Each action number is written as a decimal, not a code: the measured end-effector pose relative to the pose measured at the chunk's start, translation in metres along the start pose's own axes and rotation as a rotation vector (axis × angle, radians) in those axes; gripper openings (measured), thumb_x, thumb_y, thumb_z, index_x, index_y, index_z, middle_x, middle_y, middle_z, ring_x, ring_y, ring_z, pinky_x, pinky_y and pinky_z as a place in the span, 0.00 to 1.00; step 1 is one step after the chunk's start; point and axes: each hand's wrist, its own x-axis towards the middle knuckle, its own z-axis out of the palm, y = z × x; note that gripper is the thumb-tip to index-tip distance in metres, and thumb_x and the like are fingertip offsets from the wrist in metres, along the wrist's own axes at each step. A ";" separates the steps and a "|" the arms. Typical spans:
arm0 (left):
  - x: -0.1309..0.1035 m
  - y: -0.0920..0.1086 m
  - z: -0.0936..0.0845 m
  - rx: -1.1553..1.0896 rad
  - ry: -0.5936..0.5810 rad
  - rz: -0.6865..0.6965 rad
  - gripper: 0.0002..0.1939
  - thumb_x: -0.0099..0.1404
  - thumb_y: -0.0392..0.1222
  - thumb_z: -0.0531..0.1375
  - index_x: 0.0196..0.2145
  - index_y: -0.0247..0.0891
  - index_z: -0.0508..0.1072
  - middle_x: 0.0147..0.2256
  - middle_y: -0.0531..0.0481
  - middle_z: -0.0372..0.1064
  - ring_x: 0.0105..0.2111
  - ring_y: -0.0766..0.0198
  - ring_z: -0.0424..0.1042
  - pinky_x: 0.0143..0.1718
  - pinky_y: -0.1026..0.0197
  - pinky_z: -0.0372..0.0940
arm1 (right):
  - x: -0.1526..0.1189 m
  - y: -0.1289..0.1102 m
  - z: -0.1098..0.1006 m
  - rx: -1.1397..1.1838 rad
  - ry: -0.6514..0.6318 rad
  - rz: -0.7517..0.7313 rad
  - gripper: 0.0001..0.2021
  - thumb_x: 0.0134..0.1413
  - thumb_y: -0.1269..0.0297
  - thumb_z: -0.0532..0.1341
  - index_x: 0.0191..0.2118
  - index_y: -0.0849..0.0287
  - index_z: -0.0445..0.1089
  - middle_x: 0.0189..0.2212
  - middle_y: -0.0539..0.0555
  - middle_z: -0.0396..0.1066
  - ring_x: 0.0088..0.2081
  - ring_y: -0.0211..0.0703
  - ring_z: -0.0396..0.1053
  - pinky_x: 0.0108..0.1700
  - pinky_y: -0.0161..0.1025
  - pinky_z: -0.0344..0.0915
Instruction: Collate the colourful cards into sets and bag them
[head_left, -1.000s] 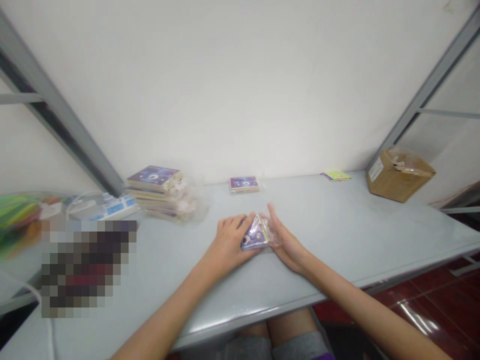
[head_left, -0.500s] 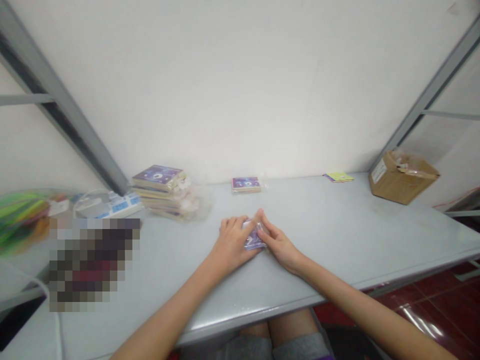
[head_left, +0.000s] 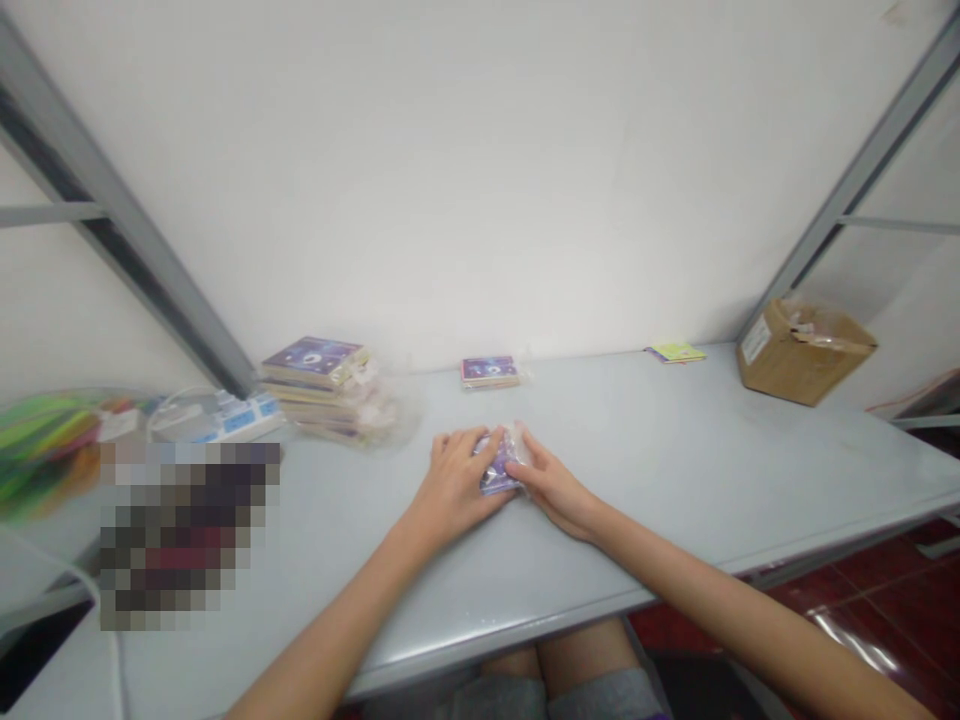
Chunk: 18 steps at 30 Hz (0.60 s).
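Observation:
A purple card pack (head_left: 495, 472) in clear plastic wrap lies on the grey table (head_left: 592, 440) between my hands. My left hand (head_left: 459, 482) is closed around its left side, with the index finger across the top. On the right, my right hand (head_left: 556, 488) grips the pack's edge and loose wrap, its thumb on the upper face. Behind them, near the wall, sits another wrapped purple pack (head_left: 489, 372). A tall pile of similar wrapped packs (head_left: 319, 385) stands to the left.
An open cardboard box (head_left: 802, 355) stands at the back right, with a small yellow packet (head_left: 677, 352) left of it. A power strip (head_left: 244, 415), a blurred-out object (head_left: 187, 535) and a colourful bundle (head_left: 49, 445) are at the left.
My hands and the pack have shifted slightly left. The fingertips of my two hands have moved apart, and more of the clear wrap shows between them.

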 end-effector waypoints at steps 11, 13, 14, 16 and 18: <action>-0.001 -0.012 0.001 -0.016 0.029 -0.042 0.34 0.55 0.56 0.58 0.56 0.38 0.57 0.49 0.39 0.60 0.48 0.51 0.59 0.47 0.50 0.51 | 0.028 -0.009 -0.015 0.074 -0.256 0.314 0.13 0.46 0.69 0.62 0.41 0.60 0.68 0.37 0.52 0.71 0.37 0.36 0.69 0.43 0.34 0.63; -0.001 -0.013 0.002 -0.026 0.031 -0.060 0.34 0.56 0.57 0.57 0.56 0.39 0.56 0.50 0.39 0.59 0.49 0.51 0.58 0.48 0.49 0.52 | 0.031 -0.010 -0.015 0.000 -0.246 0.325 0.12 0.45 0.67 0.63 0.38 0.61 0.69 0.35 0.53 0.72 0.35 0.36 0.69 0.39 0.34 0.64; -0.002 -0.014 0.003 -0.029 0.032 -0.068 0.36 0.55 0.58 0.57 0.57 0.39 0.55 0.51 0.39 0.57 0.50 0.51 0.57 0.49 0.49 0.51 | 0.032 -0.012 -0.015 -0.036 -0.230 0.317 0.12 0.44 0.67 0.63 0.38 0.62 0.69 0.34 0.53 0.72 0.34 0.37 0.69 0.38 0.34 0.65; -0.002 -0.017 0.001 -0.029 0.038 -0.074 0.41 0.53 0.58 0.58 0.59 0.39 0.50 0.56 0.37 0.50 0.55 0.48 0.51 0.52 0.48 0.49 | 0.033 -0.017 -0.014 -0.080 -0.185 0.283 0.11 0.44 0.67 0.63 0.37 0.63 0.70 0.33 0.54 0.72 0.33 0.38 0.69 0.36 0.34 0.66; -0.001 -0.022 -0.001 -0.018 0.057 -0.084 0.46 0.52 0.60 0.59 0.60 0.39 0.44 0.59 0.36 0.40 0.58 0.47 0.43 0.54 0.46 0.46 | 0.037 -0.026 -0.017 -0.087 -0.125 0.243 0.11 0.44 0.68 0.63 0.37 0.63 0.70 0.32 0.54 0.72 0.32 0.38 0.69 0.34 0.35 0.67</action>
